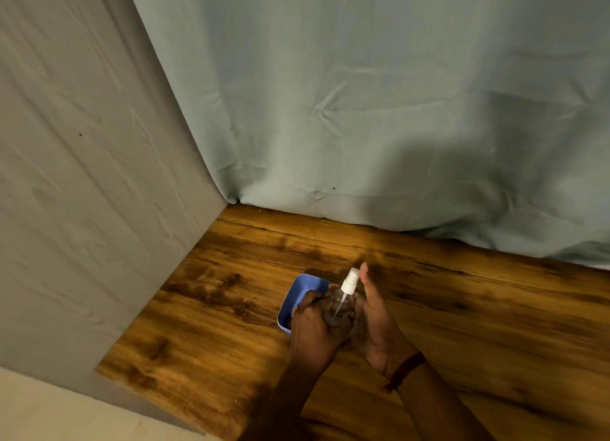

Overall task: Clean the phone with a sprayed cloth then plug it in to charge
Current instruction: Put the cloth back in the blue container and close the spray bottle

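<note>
The tabletop [445, 308] is warm orange-brown wood grain with dark streaks and smudges. The tray [298, 294] is blue. The bottle [340, 303] is clear with a white sprayer. The curtain [363, 94] is pale grey-green (plain, creased). A dark red band [407, 368] circles one wrist.

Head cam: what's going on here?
A person holds a clear spray bottle with a white nozzle over a wooden table. The left hand grips the bottle's body; the right hand is beside it, fingers near the nozzle. A blue tray sits just behind the left hand. No phone, cloth or charger is in view.
</note>
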